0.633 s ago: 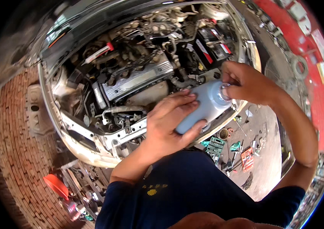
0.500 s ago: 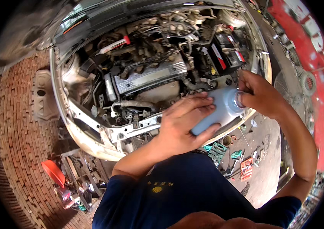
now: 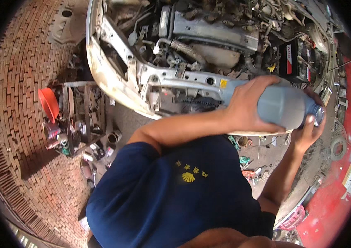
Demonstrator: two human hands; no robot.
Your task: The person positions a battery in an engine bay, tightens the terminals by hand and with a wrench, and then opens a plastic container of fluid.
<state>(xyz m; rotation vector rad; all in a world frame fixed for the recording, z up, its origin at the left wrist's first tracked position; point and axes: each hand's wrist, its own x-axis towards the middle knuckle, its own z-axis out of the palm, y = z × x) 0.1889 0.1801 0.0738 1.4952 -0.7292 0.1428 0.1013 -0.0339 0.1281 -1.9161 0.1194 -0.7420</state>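
A translucent blue-grey plastic bottle (image 3: 281, 106) lies tilted on its side in front of my chest, its neck pointing right. My left hand (image 3: 246, 105) is wrapped round the base end and body of the bottle. My right hand (image 3: 310, 129) is closed at the neck, with the thumb against the shiny mouth end (image 3: 319, 115); some of its fingers are hidden behind the bottle. Whether a cap is on the mouth I cannot tell. Just beyond the bottle is the open engine bay, with a ribbed metal engine cover (image 3: 214, 32) and a black battery (image 3: 297, 62).
The car's front crossmember (image 3: 175, 77) and pale bumper (image 3: 119, 96) run between me and the engine. An orange-red bowl-like piece (image 3: 48, 105) sits by a cluttered metal frame on the left. A wire fan (image 3: 333, 149) stands at right. Several tools lie on the floor.
My view has turned, so the engine bay sits higher and further right. The bottle has swung so its neck points slightly downward right. My right hand has shifted from above the neck to below it.
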